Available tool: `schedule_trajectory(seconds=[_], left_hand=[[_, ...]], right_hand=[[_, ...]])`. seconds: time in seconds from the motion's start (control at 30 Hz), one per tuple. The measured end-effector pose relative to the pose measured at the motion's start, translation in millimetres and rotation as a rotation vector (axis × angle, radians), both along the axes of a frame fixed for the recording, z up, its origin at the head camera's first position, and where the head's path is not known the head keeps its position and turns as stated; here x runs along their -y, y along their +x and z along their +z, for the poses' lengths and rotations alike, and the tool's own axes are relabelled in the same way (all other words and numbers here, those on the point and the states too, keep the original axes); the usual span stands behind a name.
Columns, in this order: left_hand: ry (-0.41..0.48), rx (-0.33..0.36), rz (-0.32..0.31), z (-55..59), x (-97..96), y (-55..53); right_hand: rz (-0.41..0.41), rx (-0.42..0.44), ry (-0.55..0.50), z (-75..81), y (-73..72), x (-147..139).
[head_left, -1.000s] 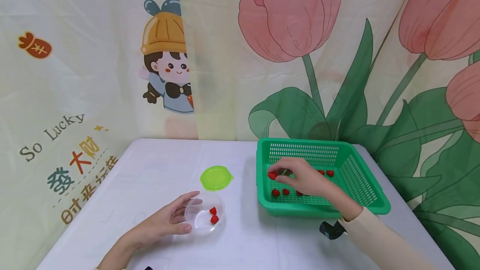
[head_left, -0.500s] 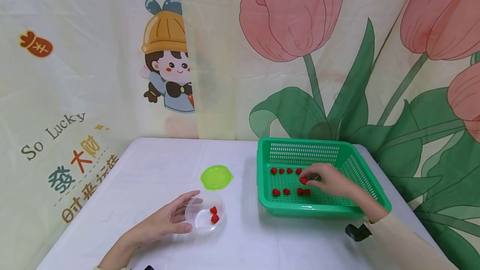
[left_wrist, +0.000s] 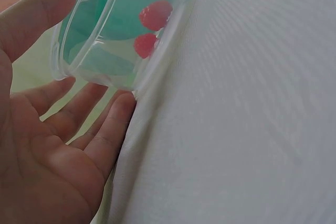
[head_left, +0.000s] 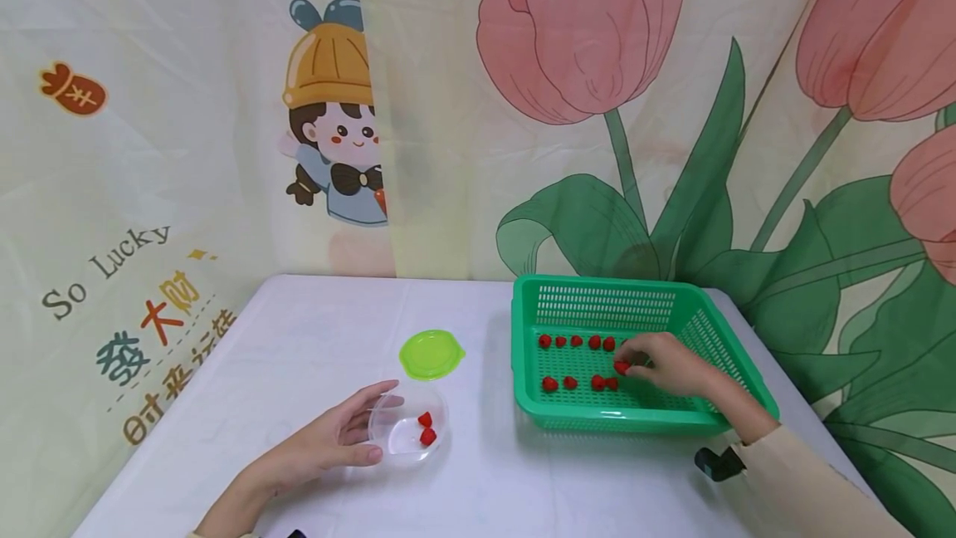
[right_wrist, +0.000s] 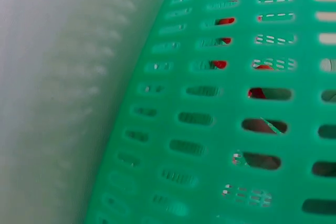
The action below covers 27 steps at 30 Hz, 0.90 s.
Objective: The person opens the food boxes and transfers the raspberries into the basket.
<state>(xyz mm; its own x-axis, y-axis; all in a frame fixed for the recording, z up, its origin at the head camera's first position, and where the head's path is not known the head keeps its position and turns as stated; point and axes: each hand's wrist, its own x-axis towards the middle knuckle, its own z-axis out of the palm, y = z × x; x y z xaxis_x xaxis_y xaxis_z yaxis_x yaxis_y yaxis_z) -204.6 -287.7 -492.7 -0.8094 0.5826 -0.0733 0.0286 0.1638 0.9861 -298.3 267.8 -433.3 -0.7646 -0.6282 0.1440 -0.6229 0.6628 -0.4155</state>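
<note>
My left hand [head_left: 324, 442] curves round the side of a clear plastic cup [head_left: 396, 447], with its thumb and fingertips at the wall and rim. Two red raspberries [left_wrist: 156, 15] lie at the bottom of the cup. Inside the green basket [head_left: 635, 422], my right hand [head_left: 665, 364] pinches another raspberry [head_left: 621, 368] between thumb and fingertips, low over the floor. A back row of raspberries [head_left: 577, 341] runs up to the fingers, which hide what lies behind them. Nearer the front rim is a second row with a raspberry [head_left: 549, 384] at its left end.
Behind the cup, a bright green lid [head_left: 431, 355] lies flat on the white tablecloth [head_left: 329, 330]. The slotted basket wall [right_wrist: 152, 103] fills much of the right wrist view. A printed curtain [head_left: 433, 148] hangs behind the table.
My right hand has moved from the left end of the back row toward the right, then slightly nearer, with a raspberry at its fingertips. The left hand and cup stay put.
</note>
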Motion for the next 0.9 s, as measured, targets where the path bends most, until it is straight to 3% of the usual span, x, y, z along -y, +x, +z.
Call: schedule_trajectory(seconds=[0.2,0.43,0.9], left_hand=[[0.0,0.0,0.0,-1.1,-0.1,0.0],[0.007,-0.007,-0.003,-2.6,0.8,-0.3],[-0.008,-0.002,0.003,-2.1,0.6,-0.7]], right_hand=[[-0.036,0.028,0.049,-3.0,1.3,-3.2],[-0.009,0.004,0.079,-10.4,-1.2,-4.9],[-0.031,0.04,0.12,-10.7,0.5,-3.6]])
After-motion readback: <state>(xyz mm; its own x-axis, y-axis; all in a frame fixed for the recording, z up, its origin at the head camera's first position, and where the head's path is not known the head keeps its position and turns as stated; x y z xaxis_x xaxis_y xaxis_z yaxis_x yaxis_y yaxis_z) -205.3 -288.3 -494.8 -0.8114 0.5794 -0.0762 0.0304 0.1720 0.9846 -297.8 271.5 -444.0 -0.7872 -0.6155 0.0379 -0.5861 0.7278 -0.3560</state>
